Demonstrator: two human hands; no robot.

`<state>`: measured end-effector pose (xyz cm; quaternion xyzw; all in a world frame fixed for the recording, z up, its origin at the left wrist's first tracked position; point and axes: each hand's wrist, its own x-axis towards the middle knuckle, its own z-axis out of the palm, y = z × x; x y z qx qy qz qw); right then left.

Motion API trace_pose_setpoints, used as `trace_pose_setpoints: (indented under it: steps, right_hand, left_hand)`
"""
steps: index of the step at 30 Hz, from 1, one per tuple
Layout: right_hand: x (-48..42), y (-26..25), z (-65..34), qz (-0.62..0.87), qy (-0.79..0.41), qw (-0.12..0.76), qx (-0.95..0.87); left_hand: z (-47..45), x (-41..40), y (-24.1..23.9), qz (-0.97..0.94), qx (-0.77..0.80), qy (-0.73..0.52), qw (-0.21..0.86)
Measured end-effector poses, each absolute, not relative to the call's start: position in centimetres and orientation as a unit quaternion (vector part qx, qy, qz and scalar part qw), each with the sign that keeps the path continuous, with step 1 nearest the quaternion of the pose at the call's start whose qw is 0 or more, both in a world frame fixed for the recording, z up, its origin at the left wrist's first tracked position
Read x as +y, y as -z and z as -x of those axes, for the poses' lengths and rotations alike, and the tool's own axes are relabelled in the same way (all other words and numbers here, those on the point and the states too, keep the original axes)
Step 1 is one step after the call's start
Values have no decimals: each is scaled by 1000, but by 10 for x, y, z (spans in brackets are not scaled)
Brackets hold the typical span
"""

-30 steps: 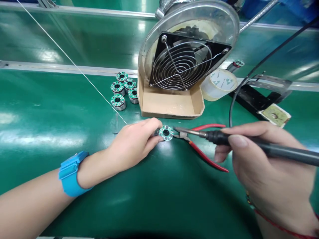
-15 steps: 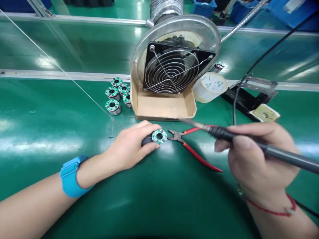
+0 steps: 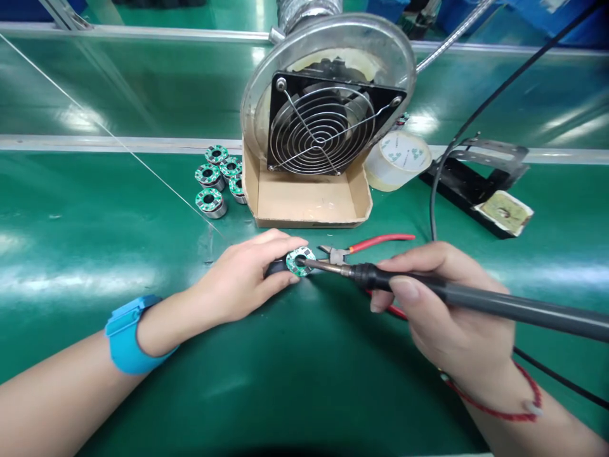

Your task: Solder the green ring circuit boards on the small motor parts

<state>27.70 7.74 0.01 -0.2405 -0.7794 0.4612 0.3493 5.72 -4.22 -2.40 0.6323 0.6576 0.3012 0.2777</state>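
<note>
Green counter [image 3: 90, 209] glossy, light-streaked at left. Left hand [image 3: 240, 273] nearly closed, pinching board [image 3: 294, 268] between thumb and finger, before box [image 3: 304, 204]; fan [image 3: 318, 141] above box. Tape [image 3: 398, 160] beside box. Right hand [image 3: 454, 317] curled round iron [image 3: 499, 303], tip at board. Blue bins [image 3: 537, 24] at back right.

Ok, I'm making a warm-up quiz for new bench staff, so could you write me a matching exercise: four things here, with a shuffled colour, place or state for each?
Things:
1. Iron
2. Pliers
3. Tape roll
4. Wristband

Descriptions:
A. Between the fan and the stand
B. Blue, worn on the left arm
C. In the right hand, tip at the board
D. Red-handled, lying on the bench

Right pairs: 1-C, 2-D, 3-A, 4-B
</note>
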Motion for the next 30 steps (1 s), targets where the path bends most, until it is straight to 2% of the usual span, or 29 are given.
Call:
trace_pose_setpoints:
  steps: [4,9,15,17,24,30]
  right_hand:
    - [86,11,-288,255,-395,429,-771]
    - [115,41,-301,211,-205,270,-917]
    - [123,52,-303,167,-143,168,-961]
    - [116,49,-304,162,-121,162,-966]
    - [102,46,-314,163,-3,231,-959]
    - [91,34,-305,163,-74,234,-956]
  left_hand:
    - [-56,-42,25,-633,655,-304,279]
    - [-53,-44,28,-624,633,-341,307]
    - [-53,-48,24,-557,626,-376,397]
    - [-55,-48,22,-535,635,-381,408]
    - [-67,-47,17,-520,696,-373,326]
    - [-80,-49,13,-587,720,-323,183]
